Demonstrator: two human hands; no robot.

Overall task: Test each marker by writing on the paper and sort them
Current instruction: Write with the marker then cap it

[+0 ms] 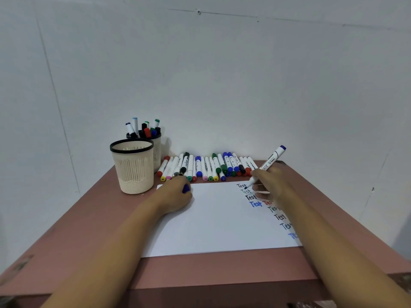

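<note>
1. Bare white wall [222,74] behind, with a pinkish-brown table [106,230] set up against it.
2. On the table, a white sheet of paper [211,218], laid square in front of the person, likely for easy reach of both hands.
3. Along the paper's far edge, a row of markers [206,167] lying side by side, coloured ends toward the person; probably the lot waiting for a test.
4. To the left, two ribbed cups standing close together: the back cup [157,152] stuffed with upright markers, the front cup [133,167] with nothing showing above its rim. Presumably one for working pens and one for dried-out ones.
5. Down the paper's right side, the word "Test" [255,203] repeated in black, green, blue and red.
6. On the right hand [269,185], fingers curled tight round a blue marker [270,162] in a writing grip. Barrel tilted up and away to the right, tip down near the top of the written column; touching the sheet or just above it, cannot tell.
7. On the left hand [175,196], fingers curled in around a blue cap [186,188], seemingly held ready for recapping. Heel of the hand resting on the paper's far-left part, apparently pinning the sheet.
8. Judged step: testing the blue marker, with sorting into a cup not yet done.
</note>
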